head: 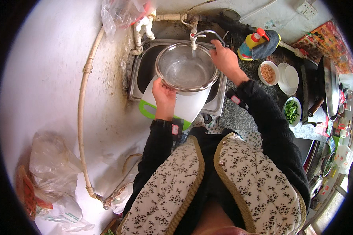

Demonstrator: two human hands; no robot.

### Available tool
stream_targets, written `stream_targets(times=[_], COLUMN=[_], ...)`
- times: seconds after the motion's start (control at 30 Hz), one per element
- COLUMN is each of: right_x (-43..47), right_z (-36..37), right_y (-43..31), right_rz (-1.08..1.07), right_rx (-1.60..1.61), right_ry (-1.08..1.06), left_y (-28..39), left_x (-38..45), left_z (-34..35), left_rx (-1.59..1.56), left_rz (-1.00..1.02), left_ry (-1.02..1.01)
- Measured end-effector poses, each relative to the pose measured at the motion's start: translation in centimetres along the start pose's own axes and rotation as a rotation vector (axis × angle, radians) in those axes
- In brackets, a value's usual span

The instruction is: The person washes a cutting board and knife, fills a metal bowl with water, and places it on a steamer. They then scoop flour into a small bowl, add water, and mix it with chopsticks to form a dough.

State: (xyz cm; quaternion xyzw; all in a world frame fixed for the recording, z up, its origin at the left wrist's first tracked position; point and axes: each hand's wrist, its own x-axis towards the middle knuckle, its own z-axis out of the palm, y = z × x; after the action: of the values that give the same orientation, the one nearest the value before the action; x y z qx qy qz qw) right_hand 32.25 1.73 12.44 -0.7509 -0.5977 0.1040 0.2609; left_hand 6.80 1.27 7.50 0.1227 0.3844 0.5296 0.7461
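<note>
A metal bowl [186, 69] with water in it is held over the sink, under a white tap [193, 41] that runs into it. At the near left rim, my left hand [164, 95] grips the bowl, its fingers partly hidden beneath. My right hand [228, 63] is at the bowl's right rim, close to a curved metal spout [211, 31]; whether it grips anything is unclear. Below the bowl, a white cutting board [191, 102] with a green edge and handle lies across the sink's near side.
The steel sink [220, 102] adjoins the wall. Rightward on the stone counter are a pump bottle [248, 47] with a dark cloth [266, 45], a bowl of peanuts [267, 73], white dishes [289, 77], chopped greens [291, 111] and a lidded pan [331, 88]. A pipe [81, 117] runs down the left wall.
</note>
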Motion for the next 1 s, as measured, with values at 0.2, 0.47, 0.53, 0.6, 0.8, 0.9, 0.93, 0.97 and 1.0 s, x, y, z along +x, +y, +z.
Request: stream_targets(times=[0.2, 0.47, 0.53, 0.6, 0.8, 0.9, 0.93, 0.97, 1.0], right_x=[-6.5, -4.4, -2.5, -0.5, 3.5, 4.4, 4.5, 4.7, 4.7], right_z=[-2.0, -1.4, -0.5, 0.4, 1.8, 1.6, 1.5, 1.4, 1.3], right_y=[2.7, 3.2, 2.5, 1.8, -0.1, -0.4, -0.5, -0.5, -0.5], right_rz=[0.075, -0.015, -0.01, 0.001, 0.052, 0.103, 0.102, 0.095, 0.106], right_rx=[0.039, 0.03, 0.03, 0.05, 0.099, 0.161, 0.148, 0.15, 0.155], right_ry=[-0.065, -0.1, -0.135, -0.182, -0.256, -0.308, -0.331, -0.352, -0.381], left_y=[-0.3, -0.4, -0.5, -0.6, -0.8, -0.7, -0.7, -0.6, -0.6], left_x=[0.5, 0.4, 0.3, 0.2, -0.3, -0.6, -0.8, -0.8, -0.9], left_z=[0.1, 0.6, 0.7, 0.7, 1.0, 1.4, 1.5, 1.5, 1.6], left_rx=[-0.017, -0.036, -0.044, -0.041, -0.045, -0.061, -0.066, -0.071, -0.078], left_rz=[-0.003, -0.023, -0.016, -0.008, -0.009, -0.012, 0.006, -0.011, -0.009], left_ry=[0.035, 0.013, 0.005, 0.003, -0.014, 0.019, 0.014, 0.036, 0.039])
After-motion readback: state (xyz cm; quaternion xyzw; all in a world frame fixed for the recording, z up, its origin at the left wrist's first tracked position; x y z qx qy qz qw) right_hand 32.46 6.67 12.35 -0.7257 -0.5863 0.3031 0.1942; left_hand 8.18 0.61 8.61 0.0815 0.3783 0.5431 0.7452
